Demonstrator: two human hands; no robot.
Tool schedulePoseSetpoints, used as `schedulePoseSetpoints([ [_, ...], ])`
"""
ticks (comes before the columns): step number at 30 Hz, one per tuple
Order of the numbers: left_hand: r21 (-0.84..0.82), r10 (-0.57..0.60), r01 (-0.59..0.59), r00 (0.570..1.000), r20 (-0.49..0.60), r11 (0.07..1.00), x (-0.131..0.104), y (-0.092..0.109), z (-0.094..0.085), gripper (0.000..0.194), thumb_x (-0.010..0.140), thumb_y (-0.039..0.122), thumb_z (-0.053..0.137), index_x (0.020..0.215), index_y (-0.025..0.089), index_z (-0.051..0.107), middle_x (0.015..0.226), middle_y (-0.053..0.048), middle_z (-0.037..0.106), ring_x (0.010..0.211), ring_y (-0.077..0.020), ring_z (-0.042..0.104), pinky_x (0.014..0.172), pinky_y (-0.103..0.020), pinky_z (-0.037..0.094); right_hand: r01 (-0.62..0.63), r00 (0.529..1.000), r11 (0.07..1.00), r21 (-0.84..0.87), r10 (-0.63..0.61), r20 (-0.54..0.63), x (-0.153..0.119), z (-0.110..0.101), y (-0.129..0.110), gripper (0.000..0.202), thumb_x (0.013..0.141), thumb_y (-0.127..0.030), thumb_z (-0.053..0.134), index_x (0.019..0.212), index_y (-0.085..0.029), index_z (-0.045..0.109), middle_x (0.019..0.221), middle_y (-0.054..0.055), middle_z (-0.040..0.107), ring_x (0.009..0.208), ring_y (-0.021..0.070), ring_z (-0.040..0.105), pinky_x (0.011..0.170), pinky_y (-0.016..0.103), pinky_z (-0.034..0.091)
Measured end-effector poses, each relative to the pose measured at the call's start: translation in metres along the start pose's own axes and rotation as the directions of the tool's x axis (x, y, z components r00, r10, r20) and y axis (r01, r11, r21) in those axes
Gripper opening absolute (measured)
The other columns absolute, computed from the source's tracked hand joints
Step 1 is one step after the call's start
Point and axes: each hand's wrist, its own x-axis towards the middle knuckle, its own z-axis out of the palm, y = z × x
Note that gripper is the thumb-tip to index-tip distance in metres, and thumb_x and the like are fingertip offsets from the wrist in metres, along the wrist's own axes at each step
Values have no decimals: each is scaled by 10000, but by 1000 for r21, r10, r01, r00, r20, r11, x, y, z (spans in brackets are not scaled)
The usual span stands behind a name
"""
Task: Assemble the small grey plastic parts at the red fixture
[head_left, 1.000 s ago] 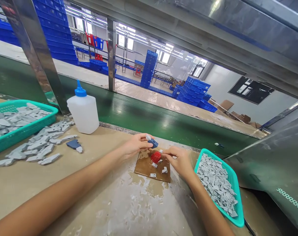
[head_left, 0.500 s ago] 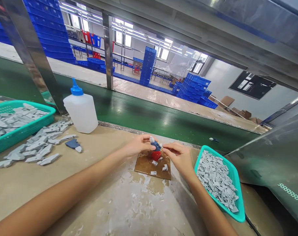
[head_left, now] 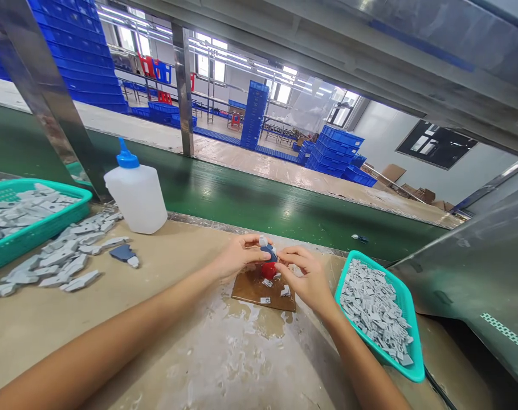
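Note:
My left hand (head_left: 237, 255) pinches a small dark blue and light grey piece (head_left: 268, 251) above a brown board (head_left: 250, 293). From the right, the fingers of my right hand (head_left: 304, 273) are closed at the same piece's right edge. Just beneath the piece, a round red object (head_left: 268, 270) sits on the board. Several small grey parts lie around it, among them one near the board's front edge (head_left: 265, 300) and one at its right (head_left: 285, 291).
Left: a teal basket (head_left: 40, 221) of grey parts, loose grey pieces (head_left: 64, 253), a blue-grey piece (head_left: 122, 253) and a white bottle with blue cap (head_left: 138, 196). Right: a teal basket (head_left: 417, 341) of small grey parts. Behind runs a green conveyor (head_left: 241, 202) carrying a small piece (head_left: 359, 237).
My right fingers have closed in on the held piece and shifted slightly left. The small piece on the green conveyor has moved left. The whole view has shifted a little.

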Motion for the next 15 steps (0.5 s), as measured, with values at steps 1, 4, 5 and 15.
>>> schedulePoseSetpoints([
  [1, -23, 8, -9, 1000, -5, 1000, -1, -1, 1, 395, 441, 256, 765, 785, 156, 598, 739, -9, 604, 621, -112, 560, 568, -229, 448, 18, 1000, 1000, -13, -18, -4, 0, 0, -2, 143, 721, -176, 559, 814, -220, 659, 769, 37, 611, 709, 151, 566, 651, 290, 475],
  [4, -64, 34, -36, 999, -33, 997, -4, -2, 6, 396, 443, 252, 764, 785, 155, 591, 726, 3, 601, 632, -117, 570, 603, -246, 466, 47, 999, 999, -19, -48, -20, 1, 0, -5, 137, 719, -164, 556, 806, -215, 648, 798, 38, 602, 710, 145, 564, 658, 284, 479],
  [5, -66, 42, -46, 998, -52, 997, -5, -2, 8, 393, 451, 252, 761, 791, 153, 590, 717, 6, 600, 625, -114, 570, 603, -245, 467, 57, 998, 998, -17, -57, -24, 0, 1, -5, 142, 724, -159, 548, 815, -211, 643, 811, 41, 600, 720, 144, 564, 664, 281, 480],
  [15, -129, 37, -67, 974, -224, 989, 4, 3, 7, 334, 621, 119, 600, 929, 172, 482, 865, -40, 626, 722, -125, 612, 715, -274, 485, 151, 988, 977, -148, -146, 45, 5, -9, -5, 329, 761, -138, 463, 1070, -214, 548, 1004, 60, 583, 924, 157, 538, 820, 291, 445],
])
